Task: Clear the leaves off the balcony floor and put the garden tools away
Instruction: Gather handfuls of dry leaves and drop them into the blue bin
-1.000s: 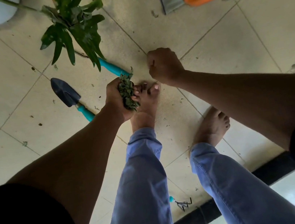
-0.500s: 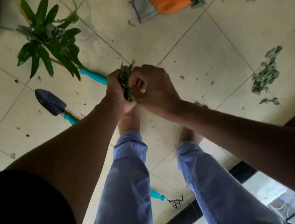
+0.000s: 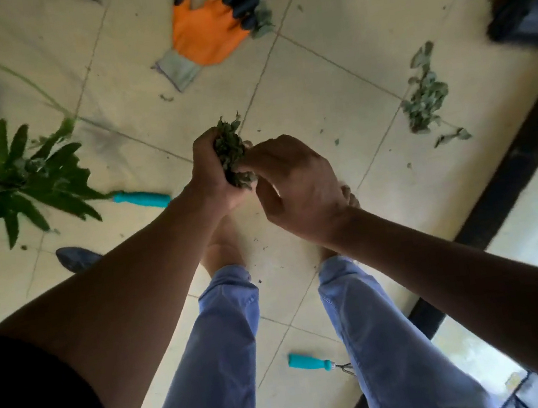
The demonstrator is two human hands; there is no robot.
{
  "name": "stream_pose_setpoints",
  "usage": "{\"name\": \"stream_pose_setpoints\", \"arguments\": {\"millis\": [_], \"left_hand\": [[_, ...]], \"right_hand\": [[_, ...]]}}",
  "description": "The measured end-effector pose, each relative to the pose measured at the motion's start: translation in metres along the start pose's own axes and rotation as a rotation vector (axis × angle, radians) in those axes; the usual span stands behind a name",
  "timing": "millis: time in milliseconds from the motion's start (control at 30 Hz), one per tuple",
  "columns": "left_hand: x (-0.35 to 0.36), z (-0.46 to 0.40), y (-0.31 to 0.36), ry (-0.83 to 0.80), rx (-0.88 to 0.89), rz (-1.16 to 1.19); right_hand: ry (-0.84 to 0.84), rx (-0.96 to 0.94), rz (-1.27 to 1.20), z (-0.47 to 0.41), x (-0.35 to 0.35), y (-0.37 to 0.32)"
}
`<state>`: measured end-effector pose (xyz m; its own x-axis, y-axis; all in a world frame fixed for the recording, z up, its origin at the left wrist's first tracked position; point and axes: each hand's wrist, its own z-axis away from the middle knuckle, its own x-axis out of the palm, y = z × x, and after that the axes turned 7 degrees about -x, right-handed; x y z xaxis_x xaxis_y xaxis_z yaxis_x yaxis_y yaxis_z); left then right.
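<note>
No readable text anywhere — no labels, brands, numbers or signs on anything.
</note>
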<state>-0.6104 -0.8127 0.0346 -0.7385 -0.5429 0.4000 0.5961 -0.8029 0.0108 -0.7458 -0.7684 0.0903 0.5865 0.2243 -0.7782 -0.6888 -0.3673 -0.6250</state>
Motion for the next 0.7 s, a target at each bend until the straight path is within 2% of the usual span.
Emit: {"name": "stream_pose_setpoints", "arguments": {"millis": [100, 167, 233, 300, 367, 467, 700], "left_hand": [[0.024, -0.013, -0.013, 0.002, -0.048, -0.030], [0.037, -0.024, -0.023, 0.029, -0.086, -0.055], [0.048, -0.034, -0.034, 0.040, -0.131, -0.077], [0.058, -0.043, -0.044, 0.040, -0.171, -0.102], [0.067, -0.051, -0.054, 0.045, -0.199, -0.150], [0.075, -0.066, -0.064, 0.037, -0.221, -0.198], [0.086, -0.099, -0.080, 0.052, -0.245, -0.265]], "right_hand": [[0.131, 0.218, -0.049, 0.014, -0.018, 0.028], [0.156, 0.391, -0.014, 0.025, -0.026, 0.059], [0.076, 0.500, 0.117, 0.037, -0.030, 0.104], [-0.075, 0.553, 0.245, 0.049, -0.034, 0.150], [-0.216, 0.619, 0.291, 0.061, -0.040, 0.190], [-0.342, 0.679, 0.318, 0.076, -0.049, 0.233], [-0.380, 0.695, 0.452, 0.096, -0.049, 0.280]]}}
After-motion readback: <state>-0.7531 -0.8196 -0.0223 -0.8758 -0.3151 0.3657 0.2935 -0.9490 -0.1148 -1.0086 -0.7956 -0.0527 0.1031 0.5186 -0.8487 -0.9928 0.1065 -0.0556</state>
